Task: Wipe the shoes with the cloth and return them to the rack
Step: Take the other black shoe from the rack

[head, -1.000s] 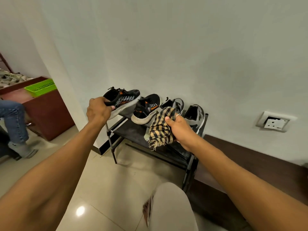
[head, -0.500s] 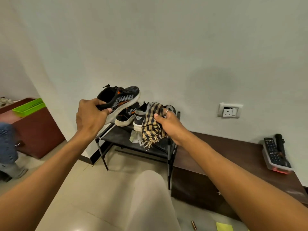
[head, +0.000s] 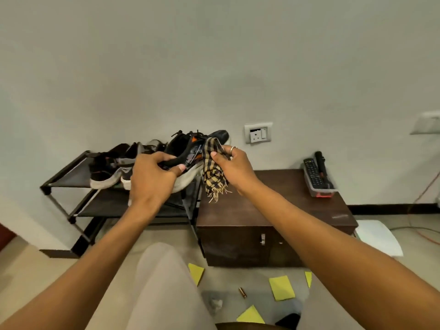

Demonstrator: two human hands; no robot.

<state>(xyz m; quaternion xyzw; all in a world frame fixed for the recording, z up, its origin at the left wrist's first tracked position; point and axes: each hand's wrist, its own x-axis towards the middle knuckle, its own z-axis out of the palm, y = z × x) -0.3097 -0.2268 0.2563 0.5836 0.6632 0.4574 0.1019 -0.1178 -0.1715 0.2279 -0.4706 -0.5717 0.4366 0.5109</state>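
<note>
My left hand [head: 152,179] grips a black sneaker with orange accents and a white sole [head: 190,153] by its heel, held in the air above the right end of the rack. My right hand [head: 234,167] is closed on a tan-and-black checked cloth [head: 213,172], which lies against the side of the held sneaker with its fringe hanging down. The black metal shoe rack [head: 64,172] stands against the wall at left. Its top shelf holds other shoes [head: 107,170], partly hidden behind my left hand.
A dark wooden cabinet [head: 273,210] stands right of the rack, with a tray of remote controls [head: 317,175] on top. A wall socket [head: 258,132] is above it. Yellow paper notes [head: 282,288] and a small battery [head: 242,292] lie on the floor by my knees.
The view has swung right. My left hand has carried the sneaker rightward off the rack, and my right hand has brought the cloth up against it.
</note>
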